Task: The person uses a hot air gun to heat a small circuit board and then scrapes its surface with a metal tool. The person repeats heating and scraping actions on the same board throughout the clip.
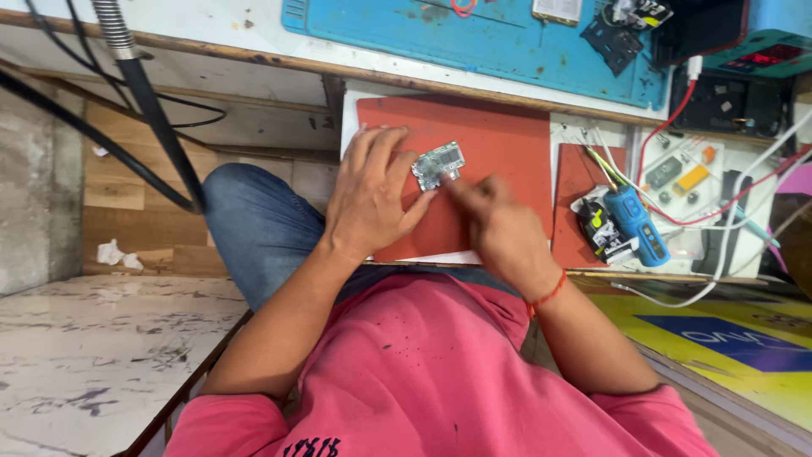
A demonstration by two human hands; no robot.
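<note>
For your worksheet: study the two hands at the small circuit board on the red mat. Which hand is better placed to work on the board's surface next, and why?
Probably the right hand: its fingertips point at the small circuit board from beside it, unburdened. The left hand already pins the board against the red mat, so it looks occupied steadying it.

My right hand [501, 224] is smeared by motion, so I cannot tell whether its fingers pinch a tool or just press the small circuit board [437, 165]. My left hand [372, 196] covers the board's near-left corner and the red mat [499, 144] beneath it. The board's parts are too small to make out. Beyond the board, the blue mat [474, 38] runs off the top edge. Right of the board, the red display unit [765, 55] is cut by the frame.
</note>
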